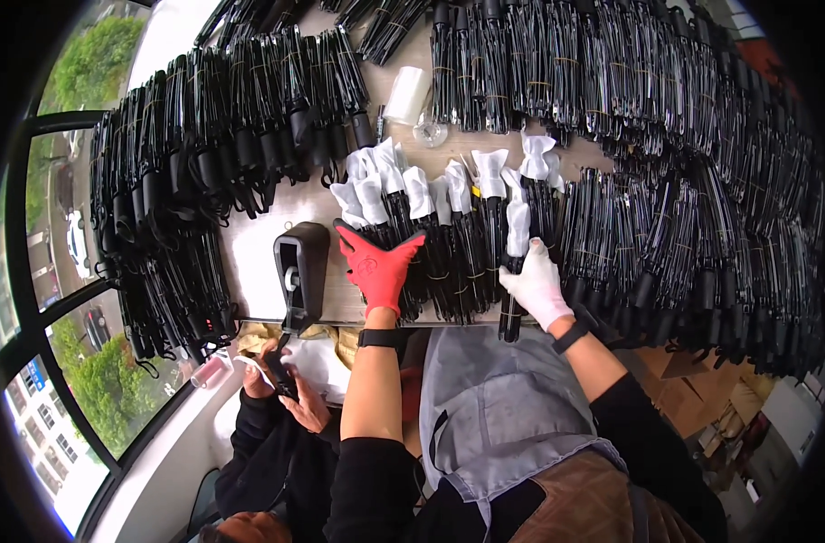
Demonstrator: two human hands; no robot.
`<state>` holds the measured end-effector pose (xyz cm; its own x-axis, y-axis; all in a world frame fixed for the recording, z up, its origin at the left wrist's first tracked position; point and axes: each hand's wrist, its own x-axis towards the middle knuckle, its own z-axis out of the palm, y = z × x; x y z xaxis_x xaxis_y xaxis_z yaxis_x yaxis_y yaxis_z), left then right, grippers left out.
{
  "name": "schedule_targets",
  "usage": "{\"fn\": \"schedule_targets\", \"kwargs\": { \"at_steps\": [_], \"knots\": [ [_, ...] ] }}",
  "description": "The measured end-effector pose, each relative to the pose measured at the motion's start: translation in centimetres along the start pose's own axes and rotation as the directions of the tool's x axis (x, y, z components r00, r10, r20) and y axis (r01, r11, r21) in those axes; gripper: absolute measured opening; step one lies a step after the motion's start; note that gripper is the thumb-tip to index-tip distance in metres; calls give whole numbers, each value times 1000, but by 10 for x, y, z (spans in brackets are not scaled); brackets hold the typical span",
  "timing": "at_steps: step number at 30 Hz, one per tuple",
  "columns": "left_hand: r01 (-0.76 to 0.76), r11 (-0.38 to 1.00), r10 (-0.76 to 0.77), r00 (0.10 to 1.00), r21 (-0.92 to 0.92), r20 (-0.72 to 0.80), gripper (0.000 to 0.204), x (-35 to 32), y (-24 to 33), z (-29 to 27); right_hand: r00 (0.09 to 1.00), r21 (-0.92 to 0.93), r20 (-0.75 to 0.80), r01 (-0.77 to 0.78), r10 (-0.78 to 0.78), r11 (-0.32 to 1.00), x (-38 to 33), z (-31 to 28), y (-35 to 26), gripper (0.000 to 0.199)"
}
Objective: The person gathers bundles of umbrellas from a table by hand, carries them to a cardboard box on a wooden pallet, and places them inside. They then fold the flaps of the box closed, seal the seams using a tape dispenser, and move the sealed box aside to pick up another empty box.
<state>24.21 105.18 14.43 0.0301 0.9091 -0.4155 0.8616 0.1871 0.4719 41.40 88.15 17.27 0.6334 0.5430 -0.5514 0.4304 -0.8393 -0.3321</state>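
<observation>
My left hand point(376, 269), in a red glove, has its thumb and a finger spread apart. It rests on the near part of a row of folded black umbrella frames point(441, 262) whose far ends are covered in white wrapping point(418, 195). My right hand point(536, 284), in a white glove, is closed around a folded umbrella frame point(510, 312) at the right of that row. The far end of this frame has a white wrap point(517, 226), and its near end reaches past the table's front edge. The fingers under my right hand are partly hidden.
Bundled umbrella frames with dark handles lie at the left point(213, 118) and right point(666, 217). A black tape dispenser point(301, 271) stands left of my left hand. A clear roll point(405, 95) lies at the back. A co-worker's hands point(308, 407) hold a dark object at lower left.
</observation>
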Motion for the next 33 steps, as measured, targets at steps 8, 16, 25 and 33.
{"fn": "schedule_targets", "kwargs": {
  "at_steps": [8,16,25,33],
  "knots": [
    [-43,999,43,999,-20,-4,142,1,-3,0,985,-7,79,157,-156,988,11,22,-62,61],
    [-1,1000,1,1000,7,-4,142,-1,-3,-1,926,-96,65,376,-371,922,15,29,-35,55],
    [-64,996,62,997,-64,-36,144,0,-9,5,987,-210,-89,110,-131,971,9,14,43,72],
    [-77,997,76,997,-18,-30,142,-3,-2,7,960,-61,-270,-90,70,994,22,44,3,109]
  ]
}}
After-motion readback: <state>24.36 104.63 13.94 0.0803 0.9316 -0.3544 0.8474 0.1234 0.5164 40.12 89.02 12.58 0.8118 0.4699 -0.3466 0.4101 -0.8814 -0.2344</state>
